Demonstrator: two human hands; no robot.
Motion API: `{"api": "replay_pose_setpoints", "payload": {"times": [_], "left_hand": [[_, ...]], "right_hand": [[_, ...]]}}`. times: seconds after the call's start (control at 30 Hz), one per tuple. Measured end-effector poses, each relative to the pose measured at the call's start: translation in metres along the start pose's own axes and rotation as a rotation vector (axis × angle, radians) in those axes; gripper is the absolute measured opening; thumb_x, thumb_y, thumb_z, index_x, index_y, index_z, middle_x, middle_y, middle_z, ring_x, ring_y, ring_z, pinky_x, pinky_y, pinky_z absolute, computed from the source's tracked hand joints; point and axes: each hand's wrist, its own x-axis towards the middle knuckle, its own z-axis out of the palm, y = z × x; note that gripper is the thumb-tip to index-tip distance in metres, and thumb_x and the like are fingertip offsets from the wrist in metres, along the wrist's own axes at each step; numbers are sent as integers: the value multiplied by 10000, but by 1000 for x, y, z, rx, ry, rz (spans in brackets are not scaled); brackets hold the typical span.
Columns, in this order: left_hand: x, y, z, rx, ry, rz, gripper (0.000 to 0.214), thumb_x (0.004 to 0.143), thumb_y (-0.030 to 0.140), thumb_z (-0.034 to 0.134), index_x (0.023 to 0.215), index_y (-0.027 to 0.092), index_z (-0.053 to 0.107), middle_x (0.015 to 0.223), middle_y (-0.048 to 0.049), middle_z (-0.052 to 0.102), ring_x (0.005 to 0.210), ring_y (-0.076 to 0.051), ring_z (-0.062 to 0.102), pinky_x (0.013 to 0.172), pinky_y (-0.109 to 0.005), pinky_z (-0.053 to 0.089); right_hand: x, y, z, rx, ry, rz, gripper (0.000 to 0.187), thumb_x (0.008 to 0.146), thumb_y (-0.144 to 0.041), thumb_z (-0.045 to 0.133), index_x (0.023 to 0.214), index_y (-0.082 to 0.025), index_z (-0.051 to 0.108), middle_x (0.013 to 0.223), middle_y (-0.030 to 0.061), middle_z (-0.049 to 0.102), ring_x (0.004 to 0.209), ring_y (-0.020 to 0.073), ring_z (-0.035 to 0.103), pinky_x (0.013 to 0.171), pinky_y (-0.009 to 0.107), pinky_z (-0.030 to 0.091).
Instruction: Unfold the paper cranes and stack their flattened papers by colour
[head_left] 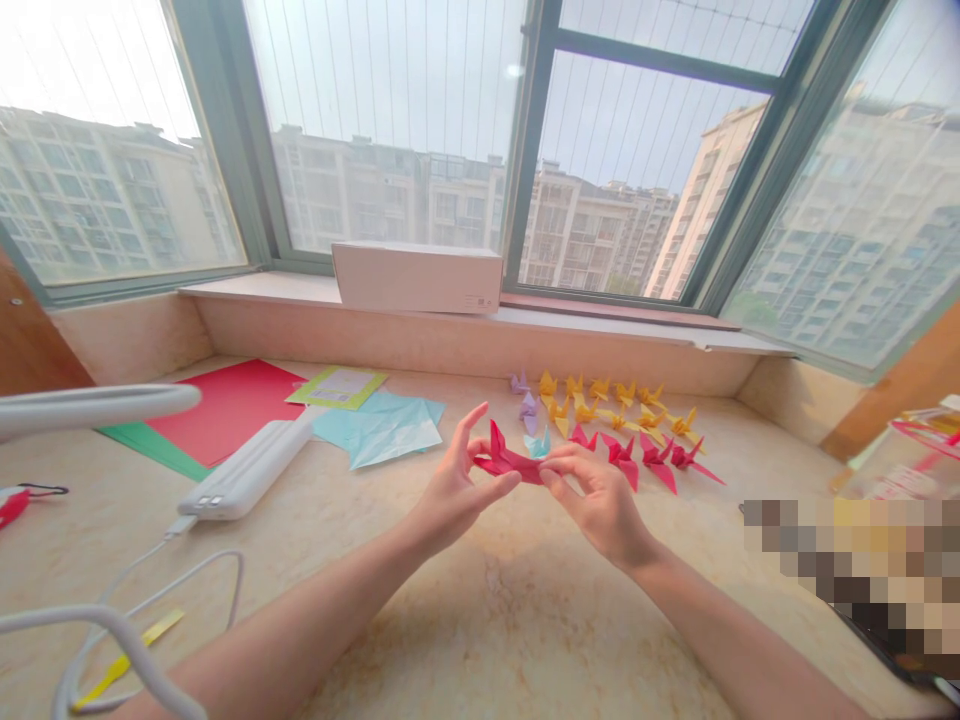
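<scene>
A red origami crane [511,462] is held between my two hands above the stone counter. My left hand [466,470] pinches its left part between thumb and fingers, with one finger raised. At its right end, the fingertips of my right hand [596,495] close on the paper. Behind my hands stand finished paper cranes: two purple cranes [528,410], several yellow cranes [589,410], a light blue crane [538,444] and several red cranes [656,462]. My right hand partly covers some of the red ones.
Light blue paper sheets [397,432], a red sheet [232,410] and a green sheet [161,450] lie at the left. A white power bank [251,470] with a cable [232,590] is nearby. A white box [416,280] stands on the sill; a plastic cup [915,455] is at right.
</scene>
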Motion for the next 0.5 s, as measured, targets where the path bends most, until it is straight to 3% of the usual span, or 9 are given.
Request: {"api": "replay_pose_setpoints", "payload": {"times": [0.23,0.37,0.5], "left_hand": [[1,2,0,105,16,60,676,806,276,721,1385,219,376,992,-48,683,911,-179,635,891,-354,452],[-1,3,1,337,-19,148,555,809,231,703,1309,224,461,996,-40,707,924,-193,649,914,-375,449],[-2,-1,2,579,-68,275,489,825,193,662,1284,239,501,989,-30,719,898,-196,655,927,-392,447]], "right_hand": [[-1,-1,1,-62,-33,50,218,860,-209,610,1076,-205,635,902,48,687,847,201,637,778,344,518],[-1,-7,1,-89,-123,15,218,867,-191,586,1071,-209,658,884,44,677,814,194,629,770,342,515],[0,-14,1,67,-229,77,210,917,-309,585,1077,-207,676,1044,74,692,976,220,645,868,366,508]]}}
